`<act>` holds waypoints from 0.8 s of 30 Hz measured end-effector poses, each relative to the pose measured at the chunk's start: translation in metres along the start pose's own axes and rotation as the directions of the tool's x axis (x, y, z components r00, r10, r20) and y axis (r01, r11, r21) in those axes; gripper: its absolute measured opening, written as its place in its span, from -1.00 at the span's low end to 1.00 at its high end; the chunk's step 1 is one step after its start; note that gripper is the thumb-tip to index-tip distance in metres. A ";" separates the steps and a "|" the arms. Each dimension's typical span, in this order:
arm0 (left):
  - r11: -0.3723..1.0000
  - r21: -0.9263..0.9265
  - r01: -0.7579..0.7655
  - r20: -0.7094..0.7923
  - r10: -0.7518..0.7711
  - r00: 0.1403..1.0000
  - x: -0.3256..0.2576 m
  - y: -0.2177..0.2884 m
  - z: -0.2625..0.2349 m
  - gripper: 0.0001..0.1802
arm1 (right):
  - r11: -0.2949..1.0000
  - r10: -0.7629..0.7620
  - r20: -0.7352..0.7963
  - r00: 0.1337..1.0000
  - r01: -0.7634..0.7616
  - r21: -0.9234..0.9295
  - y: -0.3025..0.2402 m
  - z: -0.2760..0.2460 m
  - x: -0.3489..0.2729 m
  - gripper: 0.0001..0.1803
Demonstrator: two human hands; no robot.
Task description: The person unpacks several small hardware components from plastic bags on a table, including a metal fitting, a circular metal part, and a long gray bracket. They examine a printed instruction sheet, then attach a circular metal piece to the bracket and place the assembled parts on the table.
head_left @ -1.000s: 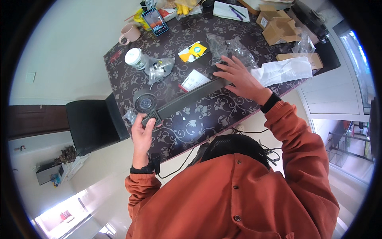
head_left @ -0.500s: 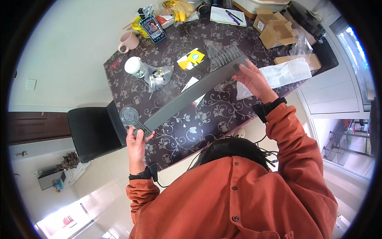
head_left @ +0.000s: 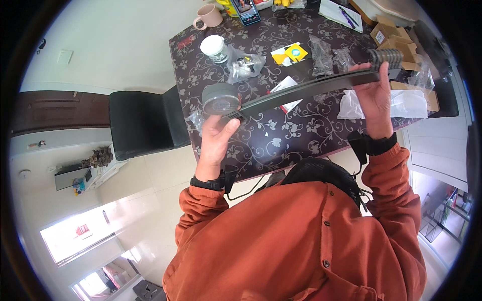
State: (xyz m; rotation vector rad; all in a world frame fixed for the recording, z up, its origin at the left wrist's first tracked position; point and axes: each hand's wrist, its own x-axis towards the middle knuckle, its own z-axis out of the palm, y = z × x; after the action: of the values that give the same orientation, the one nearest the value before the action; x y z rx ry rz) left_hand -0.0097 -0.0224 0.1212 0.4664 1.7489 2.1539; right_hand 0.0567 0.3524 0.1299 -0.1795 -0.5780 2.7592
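A long dark grey bar (head_left: 311, 89) is held up over the patterned table, its narrow edge turned towards me. At its left end my left hand (head_left: 216, 138) is closed on it, thumb near a small slotted patch. My right hand (head_left: 374, 100) grips the other end, thumb up and fingers partly hidden behind the bar. Behind the left end is a round, see-through grey disc-like part (head_left: 221, 99). A ribbed, dark round part (head_left: 385, 59) shows behind the right end; how either part joins the bar is hidden.
On the dark floral table (head_left: 301, 140) are a white tub (head_left: 214, 48), a bagged item (head_left: 246, 65), yellow packaging (head_left: 291, 53), a pink mug (head_left: 208, 16), a phone (head_left: 246, 11) and a notepad with pens (head_left: 341, 15). Cardboard boxes (head_left: 394, 40) and white wrapping (head_left: 409, 104) lie right. A black chair (head_left: 145, 120) stands left.
The bar has tipped, so its narrow edge replaces its broad face, and it lies more level. Both round parts moved along with it. The view has shifted; both hands keep hold.
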 end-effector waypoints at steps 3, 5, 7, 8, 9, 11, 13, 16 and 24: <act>0.993 -0.119 0.024 -0.039 -0.029 0.999 0.002 -0.001 0.004 -0.62 | 0.999 -0.037 0.067 0.997 0.037 -0.001 -0.014 0.000 0.000 -0.60; 0.975 -0.221 -0.022 -0.141 -0.010 0.990 0.006 -0.002 0.000 -0.64 | 0.992 -0.053 0.067 0.996 0.044 0.119 -0.029 0.000 0.003 -0.58; 0.969 -0.242 -0.047 -0.218 -0.007 0.976 0.008 -0.002 -0.004 -0.85 | 0.973 -0.075 -0.026 0.997 0.079 0.216 -0.037 -0.002 0.004 -0.58; 0.973 -0.228 -0.037 -0.219 -0.014 0.976 0.008 -0.001 -0.006 -0.84 | 0.978 -0.030 0.028 0.999 0.024 0.210 -0.038 -0.004 0.004 -0.61; 0.976 -0.214 -0.029 -0.219 -0.019 0.976 0.009 0.001 -0.007 -0.84 | 0.979 -0.016 0.012 1.000 0.013 0.202 -0.037 -0.006 0.004 -0.63; 0.978 -0.203 -0.046 -0.234 -0.002 0.972 0.010 0.005 -0.007 -0.77 | 0.985 -0.025 -0.036 0.999 0.031 0.168 -0.035 -0.008 0.003 -0.64; 0.974 -0.205 -0.097 -0.266 0.040 0.963 0.010 0.011 -0.003 -0.64 | 0.991 -0.049 -0.053 0.997 0.055 0.118 -0.031 -0.010 0.001 -0.63; 0.944 -0.300 -0.136 -0.245 0.062 0.967 0.014 0.022 0.004 -0.63 | 0.993 -0.039 -0.059 0.997 0.045 0.111 -0.029 -0.010 0.000 -0.64; 0.957 -0.276 -0.091 -0.089 0.069 0.994 0.027 0.024 0.015 -0.60 | 1.000 0.017 -0.058 0.998 -0.015 0.024 -0.033 0.003 -0.002 -0.64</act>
State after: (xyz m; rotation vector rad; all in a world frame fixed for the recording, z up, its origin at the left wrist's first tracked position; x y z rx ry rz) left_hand -0.0283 -0.0014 0.1486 0.3895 1.4509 2.4586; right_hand 0.0673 0.3791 0.1466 -0.2597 -0.5304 2.7649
